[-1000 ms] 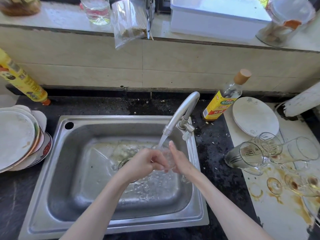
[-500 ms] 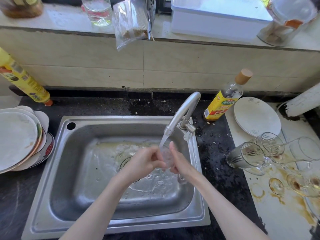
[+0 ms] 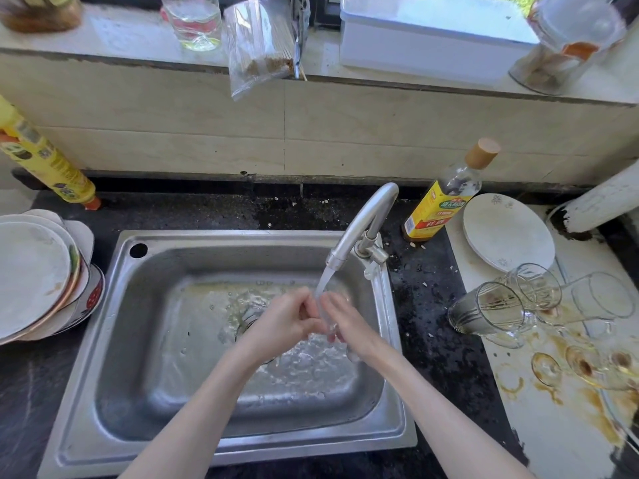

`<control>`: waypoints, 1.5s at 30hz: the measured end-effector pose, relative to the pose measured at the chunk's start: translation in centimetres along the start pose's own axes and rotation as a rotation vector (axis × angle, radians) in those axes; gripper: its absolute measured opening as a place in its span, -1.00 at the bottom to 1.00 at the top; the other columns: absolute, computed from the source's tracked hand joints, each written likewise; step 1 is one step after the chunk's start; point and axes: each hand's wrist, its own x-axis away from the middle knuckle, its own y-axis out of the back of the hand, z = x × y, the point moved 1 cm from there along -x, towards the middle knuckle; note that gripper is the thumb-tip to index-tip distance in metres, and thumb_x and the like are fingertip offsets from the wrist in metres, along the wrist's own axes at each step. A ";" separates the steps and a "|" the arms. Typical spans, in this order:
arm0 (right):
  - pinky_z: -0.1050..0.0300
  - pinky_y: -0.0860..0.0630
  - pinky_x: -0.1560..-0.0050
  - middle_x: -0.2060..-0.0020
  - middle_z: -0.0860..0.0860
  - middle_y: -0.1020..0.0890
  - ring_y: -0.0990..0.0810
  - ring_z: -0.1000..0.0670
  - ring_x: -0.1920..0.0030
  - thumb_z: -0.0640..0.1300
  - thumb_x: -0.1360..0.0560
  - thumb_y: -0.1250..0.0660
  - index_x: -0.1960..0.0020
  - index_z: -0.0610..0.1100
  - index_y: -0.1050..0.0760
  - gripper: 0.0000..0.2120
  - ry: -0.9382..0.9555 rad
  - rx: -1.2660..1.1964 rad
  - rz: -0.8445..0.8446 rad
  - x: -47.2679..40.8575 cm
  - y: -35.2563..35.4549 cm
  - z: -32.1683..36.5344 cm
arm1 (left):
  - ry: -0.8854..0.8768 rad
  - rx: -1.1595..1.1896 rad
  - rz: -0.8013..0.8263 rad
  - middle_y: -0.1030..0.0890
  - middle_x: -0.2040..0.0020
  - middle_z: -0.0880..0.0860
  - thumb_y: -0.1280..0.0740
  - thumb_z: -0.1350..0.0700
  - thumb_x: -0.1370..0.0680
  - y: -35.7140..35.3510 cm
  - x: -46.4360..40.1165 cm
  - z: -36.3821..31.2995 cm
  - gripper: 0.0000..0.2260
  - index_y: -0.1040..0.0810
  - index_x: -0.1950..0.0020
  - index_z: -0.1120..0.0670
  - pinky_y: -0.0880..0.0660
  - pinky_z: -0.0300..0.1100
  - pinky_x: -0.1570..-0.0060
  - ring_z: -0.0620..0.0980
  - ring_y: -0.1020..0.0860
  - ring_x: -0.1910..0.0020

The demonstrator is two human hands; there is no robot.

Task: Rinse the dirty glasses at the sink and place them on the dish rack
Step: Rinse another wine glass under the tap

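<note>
Both hands, left [image 3: 285,321] and right [image 3: 347,323], clasp a clear glass [image 3: 325,314] between them under the tap [image 3: 359,229] stream, mid-frame over the sink [image 3: 145,340]; dirty glasses [image 3: 498,312] lie on the surface at right.

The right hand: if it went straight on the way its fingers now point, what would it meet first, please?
Probably the small clear glass under the water stream, then the left hand close beyond it; depth there is unclear.

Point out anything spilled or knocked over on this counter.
Right of the sink, several glasses lie tipped on their sides on a white board smeared with brown rings and stains. Nothing looks broken.
</note>
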 end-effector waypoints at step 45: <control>0.32 -0.28 0.36 0.17 0.03 -0.51 -0.36 0.14 0.39 0.15 -0.58 -0.09 -0.27 0.07 -0.32 -0.69 -0.058 -0.158 -0.008 0.4 -0.8 0.1 | 0.057 0.445 -0.110 -0.58 0.03 0.12 -0.23 -0.03 -0.57 0.2 0.3 1.6 -0.81 -0.42 0.05 0.09 -0.46 -0.07 -0.17 0.02 -0.56 0.02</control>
